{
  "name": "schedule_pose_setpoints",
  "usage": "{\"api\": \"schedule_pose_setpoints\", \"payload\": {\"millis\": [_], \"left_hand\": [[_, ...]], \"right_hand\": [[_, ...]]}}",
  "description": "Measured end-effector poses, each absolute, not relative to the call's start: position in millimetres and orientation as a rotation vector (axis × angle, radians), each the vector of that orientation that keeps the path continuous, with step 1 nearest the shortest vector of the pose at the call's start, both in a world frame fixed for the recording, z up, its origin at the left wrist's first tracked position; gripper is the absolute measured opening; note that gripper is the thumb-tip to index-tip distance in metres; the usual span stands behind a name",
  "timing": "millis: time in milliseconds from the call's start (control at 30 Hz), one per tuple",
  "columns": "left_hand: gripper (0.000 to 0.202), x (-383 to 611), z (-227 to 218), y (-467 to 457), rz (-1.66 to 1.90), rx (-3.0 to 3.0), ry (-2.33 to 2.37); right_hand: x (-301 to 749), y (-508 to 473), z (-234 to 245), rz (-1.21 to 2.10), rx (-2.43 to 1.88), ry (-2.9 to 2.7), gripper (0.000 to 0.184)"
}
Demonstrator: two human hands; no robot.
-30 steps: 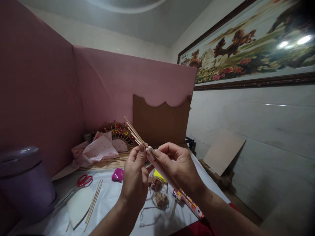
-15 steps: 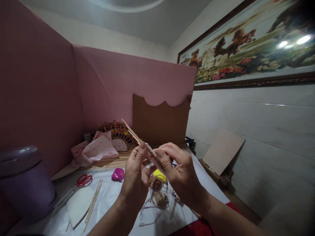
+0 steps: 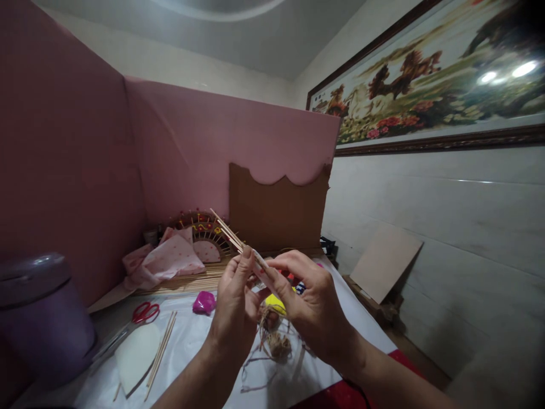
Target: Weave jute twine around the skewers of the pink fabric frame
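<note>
The left hand (image 3: 235,304) and right hand (image 3: 309,304) pinched a spotted strip (image 3: 261,268) in front of the brown cardboard (image 3: 279,210). Its thin sticks (image 3: 230,234) slanted up toward the cardboard's left edge, nearer the left hand.

Pinches sticks (image 3: 228,229) with left hand (image 3: 233,301) and pale strip (image 3: 260,267) with right hand (image 3: 313,304), above the twine (image 3: 279,345). Has yellow packet (image 3: 276,305) just behind the twine, magenta packet (image 3: 204,303) and scissors (image 3: 145,312) to its left.
</note>
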State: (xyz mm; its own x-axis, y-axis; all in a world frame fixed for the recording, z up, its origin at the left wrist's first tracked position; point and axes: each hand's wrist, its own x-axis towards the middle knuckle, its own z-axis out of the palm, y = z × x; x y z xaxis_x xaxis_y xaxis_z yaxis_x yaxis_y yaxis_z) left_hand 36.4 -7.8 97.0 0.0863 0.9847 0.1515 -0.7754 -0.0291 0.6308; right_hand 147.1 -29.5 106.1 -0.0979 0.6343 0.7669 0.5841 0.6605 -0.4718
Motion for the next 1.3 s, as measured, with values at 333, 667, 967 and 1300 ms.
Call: {"api": "schedule_pose_setpoints", "payload": {"millis": [333, 667, 967, 1300], "left_hand": [[0.028, 33, 97, -2, 1.437, 0.603, 0.424], [0.028, 35, 98, -5, 1.443, 0.598, 0.427], [0.031, 36, 96, -5, 1.451, 0.641, 0.463], [0.033, 36, 91, -1, 1.457, 0.656, 0.488]], "right_hand": [[160, -41, 95, -0.294, -0.871, -1.858, 0.027], [161, -42, 90, -0.930, -0.907, -1.956, 0.027], [156, -43, 93, -0.502, -0.967, -1.954, 0.023], [162, -32, 96, -1.010, -0.709, -2.189, 0.033]]}}
